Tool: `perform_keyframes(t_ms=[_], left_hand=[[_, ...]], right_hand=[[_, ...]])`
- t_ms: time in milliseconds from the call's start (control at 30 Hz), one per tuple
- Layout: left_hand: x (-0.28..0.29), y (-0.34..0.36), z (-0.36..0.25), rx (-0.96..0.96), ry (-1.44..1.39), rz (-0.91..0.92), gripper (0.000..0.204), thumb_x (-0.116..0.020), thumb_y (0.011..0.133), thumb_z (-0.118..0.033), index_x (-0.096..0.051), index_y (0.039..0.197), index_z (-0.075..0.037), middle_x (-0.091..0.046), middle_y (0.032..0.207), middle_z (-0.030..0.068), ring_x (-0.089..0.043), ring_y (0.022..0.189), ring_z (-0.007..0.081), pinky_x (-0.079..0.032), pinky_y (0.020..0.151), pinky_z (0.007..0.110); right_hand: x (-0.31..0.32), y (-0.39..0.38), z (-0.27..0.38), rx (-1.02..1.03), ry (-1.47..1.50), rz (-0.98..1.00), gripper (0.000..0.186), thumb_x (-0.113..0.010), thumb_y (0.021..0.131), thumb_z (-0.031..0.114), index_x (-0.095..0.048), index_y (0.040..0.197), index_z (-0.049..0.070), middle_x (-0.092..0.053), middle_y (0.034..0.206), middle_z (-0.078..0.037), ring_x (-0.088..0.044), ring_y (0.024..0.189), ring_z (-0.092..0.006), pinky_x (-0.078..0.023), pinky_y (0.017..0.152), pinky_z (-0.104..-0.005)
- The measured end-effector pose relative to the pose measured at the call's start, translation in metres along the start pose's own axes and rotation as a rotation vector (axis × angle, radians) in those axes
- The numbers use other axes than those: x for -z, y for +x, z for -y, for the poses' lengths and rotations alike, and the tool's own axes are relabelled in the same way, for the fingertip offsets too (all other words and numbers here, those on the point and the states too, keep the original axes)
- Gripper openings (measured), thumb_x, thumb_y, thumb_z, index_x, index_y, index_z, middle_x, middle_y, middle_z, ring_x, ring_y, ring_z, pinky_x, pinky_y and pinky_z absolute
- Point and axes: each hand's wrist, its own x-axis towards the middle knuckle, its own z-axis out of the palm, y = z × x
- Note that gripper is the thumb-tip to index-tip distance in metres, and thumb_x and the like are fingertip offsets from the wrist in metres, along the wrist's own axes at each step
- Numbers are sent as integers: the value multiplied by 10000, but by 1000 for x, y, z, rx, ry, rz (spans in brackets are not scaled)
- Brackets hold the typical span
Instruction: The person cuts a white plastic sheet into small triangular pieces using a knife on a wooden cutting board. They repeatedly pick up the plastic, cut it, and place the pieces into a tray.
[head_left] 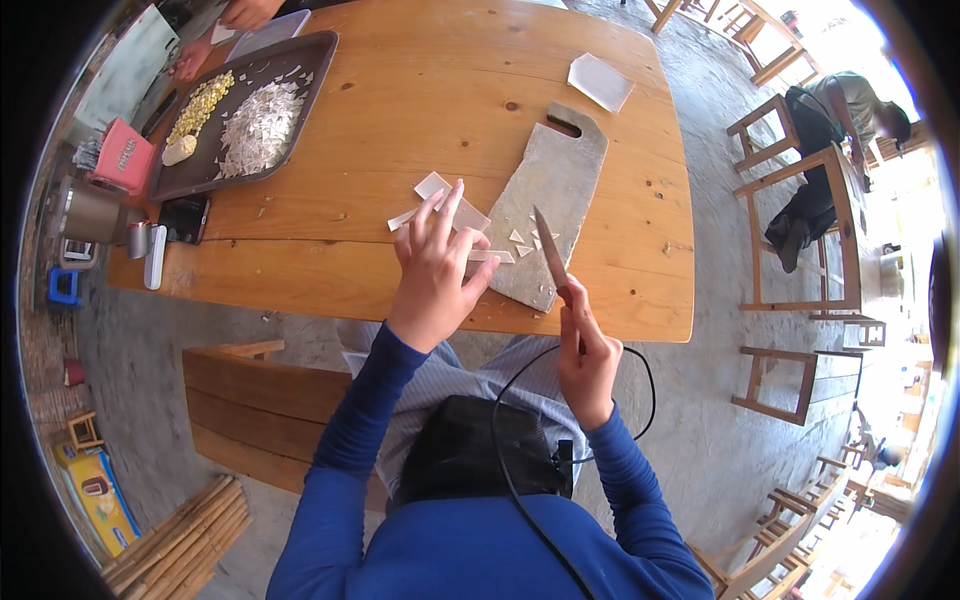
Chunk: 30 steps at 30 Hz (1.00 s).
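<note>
My right hand (588,358) grips a knife (552,250) by its handle, the blade pointing away from me over a worn grey cutting board (560,165). With thumb and forefinger, my left hand (435,275) holds a thin white strip (493,256) at the board's left edge; its other fingers are raised and spread. Several small white triangular pieces (523,250) lie on the board between the strip and the blade. Beyond my left fingers, a pale flat sheet (468,216) and another narrow strip (401,220) rest partly under the hand.
A dark tray (325,60) at the far left bears a heap of white chips (262,130) and yellow pieces (203,105). Near it lie a phone (186,218) and a pink box (124,156). Another person's hand (250,12) is beyond. A white sheet (601,82) lies far right.
</note>
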Motion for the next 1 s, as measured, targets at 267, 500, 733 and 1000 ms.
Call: perform_keyframes(t_ms=[267,500,733,1000], left_hand=[[-4,-4,-5,36,-16,-54,209,-750,847,-281,-644,824,-103,-408,1536,153,-323,1412,406,-218,1136,542],[-8,-10,-12,56,-43,-88,173,-734,836,-241,-643,814,-95,-420,1525,173,-331,1412,397,-232,1112,554],[-9,-11,-10,54,-69,-79,136,-731,826,-208,-649,822,-99,-422,1524,167,-329,1414,396,-241,1107,550],[-9,-11,-10,89,-67,-54,142,-746,831,-226,-666,844,-109,-421,1528,149,-331,1411,386,-252,1107,541]], right_hand=[[12,-6,9,-99,11,95,445,-563,948,-16,-541,1390,34,-715,1101,-197,-743,882,-290,-575,720,-330],[8,-10,12,38,-81,176,557,-596,874,-38,-526,1416,68,-699,809,-174,-675,590,-285,-523,547,-368],[5,-7,13,108,-185,223,664,-589,802,-48,-506,1445,91,-557,563,-104,-568,451,-251,-466,472,-378],[6,2,14,138,-330,310,791,-577,717,-54,-472,1481,120,-503,540,-74,-539,443,-225,-451,468,-383]])
